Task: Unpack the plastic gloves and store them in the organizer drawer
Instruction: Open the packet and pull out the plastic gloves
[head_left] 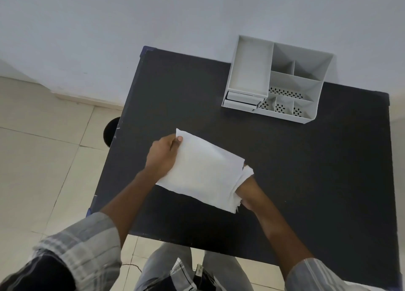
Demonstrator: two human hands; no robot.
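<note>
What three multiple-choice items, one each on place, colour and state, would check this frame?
1. Where does the grey organizer stand on the black table?
A. near edge
B. far right corner
C. far left corner

2. What colour is the packet?
A. white
B. blue
C. yellow

3. How is the packet held?
A. lying untouched
B. left hand only
C. both hands

Answers:
1 B, it stands by the wall at the table's far right.
2 A, the packet is plain white.
3 C, the left hand grips its far left corner and the right hand grips its right end.
</note>
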